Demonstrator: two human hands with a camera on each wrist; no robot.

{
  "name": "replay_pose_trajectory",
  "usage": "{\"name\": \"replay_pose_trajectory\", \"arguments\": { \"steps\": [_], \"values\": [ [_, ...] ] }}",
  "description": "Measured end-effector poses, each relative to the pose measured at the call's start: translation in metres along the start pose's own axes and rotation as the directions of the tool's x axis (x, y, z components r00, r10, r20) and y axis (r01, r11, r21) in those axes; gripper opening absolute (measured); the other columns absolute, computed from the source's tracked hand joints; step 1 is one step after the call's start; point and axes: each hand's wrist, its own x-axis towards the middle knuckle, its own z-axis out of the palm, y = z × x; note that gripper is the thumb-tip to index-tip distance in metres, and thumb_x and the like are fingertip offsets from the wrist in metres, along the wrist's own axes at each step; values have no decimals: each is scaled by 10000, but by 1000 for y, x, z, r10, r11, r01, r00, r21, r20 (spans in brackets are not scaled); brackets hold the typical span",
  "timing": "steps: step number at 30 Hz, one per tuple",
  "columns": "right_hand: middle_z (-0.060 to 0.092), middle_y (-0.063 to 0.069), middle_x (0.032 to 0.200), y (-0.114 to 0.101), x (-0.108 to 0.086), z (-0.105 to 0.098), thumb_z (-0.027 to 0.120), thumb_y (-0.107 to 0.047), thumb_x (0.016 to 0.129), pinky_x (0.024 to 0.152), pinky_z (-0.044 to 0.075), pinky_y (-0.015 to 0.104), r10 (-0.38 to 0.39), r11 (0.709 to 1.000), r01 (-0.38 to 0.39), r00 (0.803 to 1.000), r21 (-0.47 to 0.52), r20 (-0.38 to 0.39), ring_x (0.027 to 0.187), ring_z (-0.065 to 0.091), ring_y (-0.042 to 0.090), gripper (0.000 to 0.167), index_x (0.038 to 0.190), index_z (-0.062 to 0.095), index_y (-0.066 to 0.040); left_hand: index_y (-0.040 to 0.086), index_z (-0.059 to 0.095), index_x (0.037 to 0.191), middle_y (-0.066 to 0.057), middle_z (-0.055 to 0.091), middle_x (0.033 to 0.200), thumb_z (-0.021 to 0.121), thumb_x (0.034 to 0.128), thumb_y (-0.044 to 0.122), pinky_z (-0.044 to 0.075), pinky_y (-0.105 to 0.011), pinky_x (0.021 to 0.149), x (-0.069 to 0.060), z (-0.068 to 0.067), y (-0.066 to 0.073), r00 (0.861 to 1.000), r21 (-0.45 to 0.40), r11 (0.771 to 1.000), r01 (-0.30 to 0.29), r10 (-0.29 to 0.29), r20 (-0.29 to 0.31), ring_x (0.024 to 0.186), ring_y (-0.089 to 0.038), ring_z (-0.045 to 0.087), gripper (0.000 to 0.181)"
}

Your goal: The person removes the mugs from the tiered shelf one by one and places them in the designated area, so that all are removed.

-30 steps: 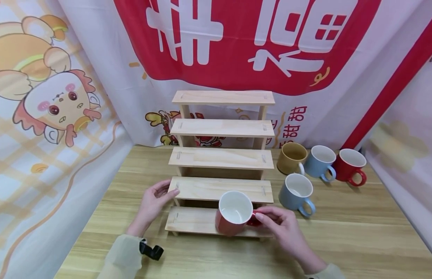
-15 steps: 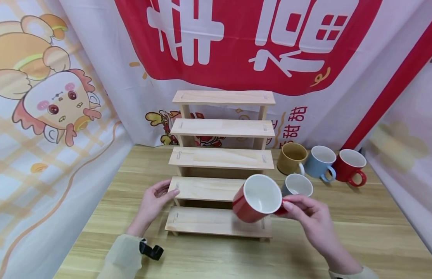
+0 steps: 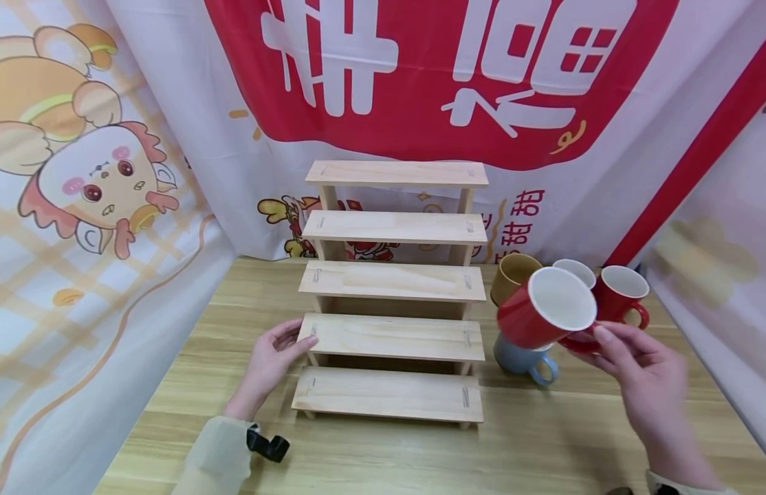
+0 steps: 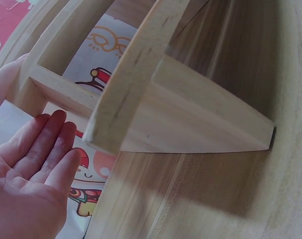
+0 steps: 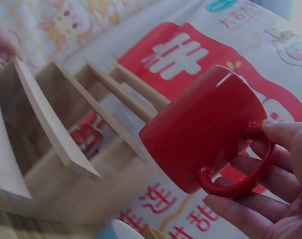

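Observation:
My right hand (image 3: 649,378) grips the handle of a red mug (image 3: 531,316) with a white inside. In the head view the mug is held tilted in the air, in front of the other mugs. The right wrist view shows its glossy red side (image 5: 205,124), with thumb and fingers around the handle. My left hand (image 3: 274,361) is at the left end of a stepped wooden rack (image 3: 389,395), thumb on top of the second step from the front. In the left wrist view the left hand's fingers (image 4: 46,144) lie fairly straight beside the rack's side support.
Behind and below the held mug stand a blue mug (image 3: 518,357), a brown mug (image 3: 509,271), another blue mug (image 3: 577,270) and another red mug (image 3: 618,295), some partly hidden. Printed cloth (image 3: 203,137) hangs around the wooden table (image 3: 358,457).
My right hand has lifted the red mug off the rack's lowest step and carried it right and back, over the mugs. My left hand has stayed at the rack.

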Motion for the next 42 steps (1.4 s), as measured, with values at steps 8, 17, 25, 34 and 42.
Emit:
{"name": "replay_pose_trajectory", "arguments": {
  "steps": [8, 17, 25, 34, 42],
  "values": [
    [761, 132, 919, -6, 17, -32, 710, 52, 918, 658, 601, 328, 51, 995, -26, 964, 99, -260, 786, 754, 206, 186, 1087, 707, 128, -44, 518, 1413, -229, 548, 1416, 831, 883, 270, 456, -200, 1025, -1, 0, -1, 1000, 8, 1000, 2, -2, 1, 1314, -325, 517, 691],
    [763, 136, 937, 7, 15, -65, 742, 19, 899, 661, 603, 341, 111, 987, -68, 943, 146, -312, 813, 752, 219, 215, 1085, 710, 122, -37, 524, 1411, -226, 549, 1414, 831, 882, 264, 464, -194, 1012, -2, 1, 2, 1000, 8, 1000, 4, -4, -5, 1310, -334, 518, 681],
    [770, 64, 936, 34, 3, -87, 765, -71, 910, 670, 602, 329, 213, 977, -204, 934, 61, -287, 829, 750, 163, 168, 1059, 758, 7, -41, 527, 1405, -234, 548, 1416, 823, 890, 223, 454, -213, 1034, -3, 1, 5, 1000, -8, 1000, 8, -8, -2, 1312, -328, 519, 651],
    [773, 21, 906, 68, -3, -94, 738, -58, 936, 670, 605, 299, 256, 966, -258, 927, 26, -274, 805, 748, 137, 72, 998, 775, -48, -42, 518, 1411, -237, 537, 1428, 820, 893, 215, 447, -212, 1039, -4, 1, 6, 1000, -20, 1000, 18, -18, -2, 1321, -327, 512, 652],
    [766, -54, 846, 93, 2, -89, 762, -134, 931, 650, 602, 246, 274, 945, -318, 897, -77, -346, 788, 734, 63, 74, 986, 788, -91, -47, 527, 1402, -238, 550, 1412, 825, 887, 215, 463, -198, 1017, -2, 2, 4, 1000, -18, 1000, 15, -15, -11, 1306, -325, 525, 650]
  ]
}}
